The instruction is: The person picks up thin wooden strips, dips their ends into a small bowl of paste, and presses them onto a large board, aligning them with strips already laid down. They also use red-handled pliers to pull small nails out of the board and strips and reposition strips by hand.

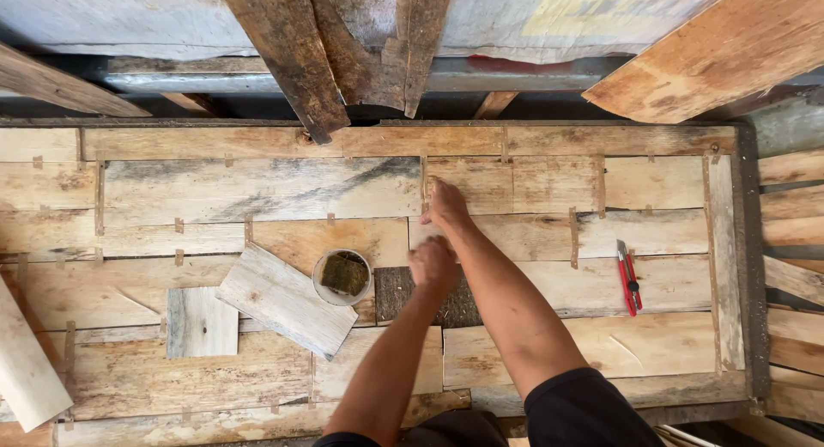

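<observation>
1. Round container of dark paste: one.
2. Red utility knife: one.
3. Loose pale boards on the panel: two, larger, smaller.
4. Hands: two, left, right.

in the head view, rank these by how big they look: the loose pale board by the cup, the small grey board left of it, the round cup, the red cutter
1. loose pale board
2. small grey board
3. round cup
4. red cutter

A small round container of pale plastic, with a dark greenish mass inside, is seen on the wooden panel near the middle. At the far right, a pale printed sheet with yellow patches is draped behind the planks. No screens are seen.
</observation>
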